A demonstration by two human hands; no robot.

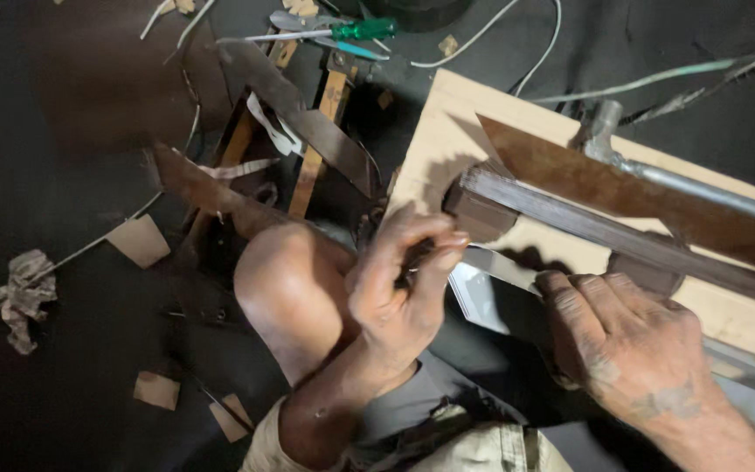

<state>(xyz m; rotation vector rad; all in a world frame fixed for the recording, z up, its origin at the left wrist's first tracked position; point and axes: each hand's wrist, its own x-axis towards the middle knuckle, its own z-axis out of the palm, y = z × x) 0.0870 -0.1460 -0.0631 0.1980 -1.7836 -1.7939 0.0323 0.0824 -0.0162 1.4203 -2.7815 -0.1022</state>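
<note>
My left hand (399, 284) is curled in the middle of the view, its fingertips pinched on the near end of a thin shiny metal sheet (475, 295). Over the same sheet lies my right hand (626, 341), knuckles up, its fingers bent over the sheet's edge. Just behind both hands a hand-lever shear is mounted on a pale wooden board (447, 131). The shear has a dark steel bar (570, 218), a rusty brown blade (622, 188) and a grey pipe handle (701, 183). The sheet runs under the bar.
My bare knee (286, 280) is left of the left hand. On the dark floor lie a green-handled screwdriver (364, 29), white cable (482, 35), cut metal strips (308, 118), cardboard scraps (137, 240) and a crumpled rag (24, 297).
</note>
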